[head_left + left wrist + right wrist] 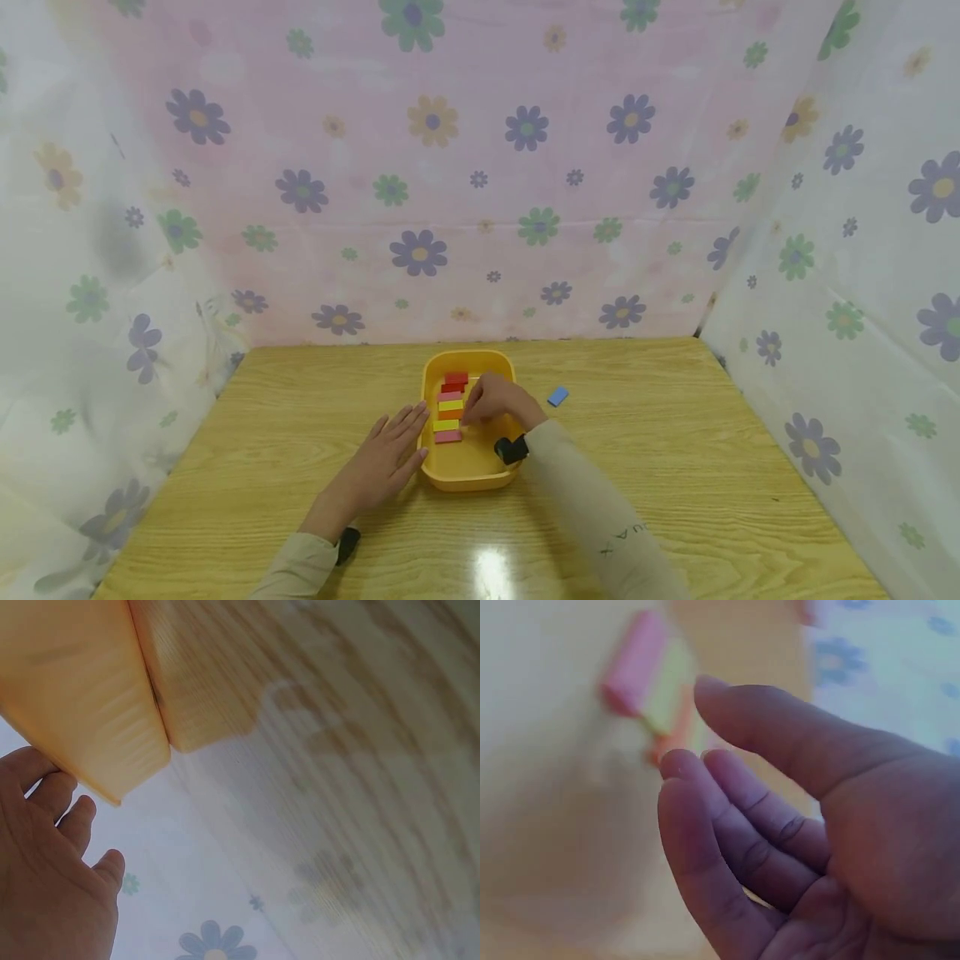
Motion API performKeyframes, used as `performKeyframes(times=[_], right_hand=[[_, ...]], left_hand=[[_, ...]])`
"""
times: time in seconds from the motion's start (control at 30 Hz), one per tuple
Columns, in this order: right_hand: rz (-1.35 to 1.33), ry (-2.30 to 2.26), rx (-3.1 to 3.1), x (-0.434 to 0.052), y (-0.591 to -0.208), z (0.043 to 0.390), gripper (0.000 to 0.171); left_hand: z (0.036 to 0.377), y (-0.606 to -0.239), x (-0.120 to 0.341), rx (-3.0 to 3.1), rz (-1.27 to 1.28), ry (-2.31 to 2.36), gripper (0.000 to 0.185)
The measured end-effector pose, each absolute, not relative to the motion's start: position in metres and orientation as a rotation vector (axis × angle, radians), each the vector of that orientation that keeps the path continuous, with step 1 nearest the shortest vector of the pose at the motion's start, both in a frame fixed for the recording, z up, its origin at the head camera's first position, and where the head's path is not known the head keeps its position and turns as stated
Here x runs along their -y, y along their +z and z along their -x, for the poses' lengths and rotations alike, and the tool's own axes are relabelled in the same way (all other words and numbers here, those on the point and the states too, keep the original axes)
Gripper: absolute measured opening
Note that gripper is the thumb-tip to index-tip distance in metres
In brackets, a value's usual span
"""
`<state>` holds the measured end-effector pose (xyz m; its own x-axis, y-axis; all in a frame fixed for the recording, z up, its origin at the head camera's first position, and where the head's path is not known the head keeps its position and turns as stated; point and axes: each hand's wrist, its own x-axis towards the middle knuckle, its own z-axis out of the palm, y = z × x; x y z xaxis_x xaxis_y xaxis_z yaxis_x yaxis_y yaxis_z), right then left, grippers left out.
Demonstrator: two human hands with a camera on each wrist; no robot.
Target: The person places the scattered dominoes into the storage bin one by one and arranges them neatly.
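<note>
Left hand [384,462] lies flat on the tabletop [247,467], fingers straight and together, tips touching the left wall of the yellow tray [429,392]; it holds nothing. Tray sits mid-table, nearer the back edge. Inside it, along its left side, a row of small blocks [449,407]: red, pink, yellow, orange, yellow, pink. Right hand [497,401] hovers over the tray just right of the row, fingers loosely curled, nothing between them in the right wrist view.

Doing it well, as I judge: keep the left hand bracing the tray so it doesn't slide, and pinch one block by its short ends without nudging its neighbours.

Lone blue block [557,396] lies on the table just right of the tray. Light wood-grain top, glare spot near the front edge. Flowered cloth [480,167] hangs on three sides.
</note>
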<state>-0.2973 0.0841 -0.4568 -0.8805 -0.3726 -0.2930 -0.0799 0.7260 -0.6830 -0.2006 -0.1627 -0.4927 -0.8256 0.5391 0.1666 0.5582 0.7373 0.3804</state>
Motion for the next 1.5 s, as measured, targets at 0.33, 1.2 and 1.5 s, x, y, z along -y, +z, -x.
performKeyframes(times=[0.33, 1.2, 1.5], right_hand=[[0.617, -1.372, -2.530, -0.159, -0.416, 0.307, 0.022], [0.667, -1.258, -2.584, -0.267, -0.505, 0.307, 0.051], [0.553, -1.199, -2.602, -0.265, -0.511, 0.312, 0.035]], left_hand=[[0.200, -0.491, 0.164, 2.897, 0.901, -0.634, 0.064], [0.200, -0.494, 0.164, 2.900, 0.907, -0.635, 0.064], [0.200, -0.495, 0.165, 2.912, 0.906, -0.609, 0.065]])
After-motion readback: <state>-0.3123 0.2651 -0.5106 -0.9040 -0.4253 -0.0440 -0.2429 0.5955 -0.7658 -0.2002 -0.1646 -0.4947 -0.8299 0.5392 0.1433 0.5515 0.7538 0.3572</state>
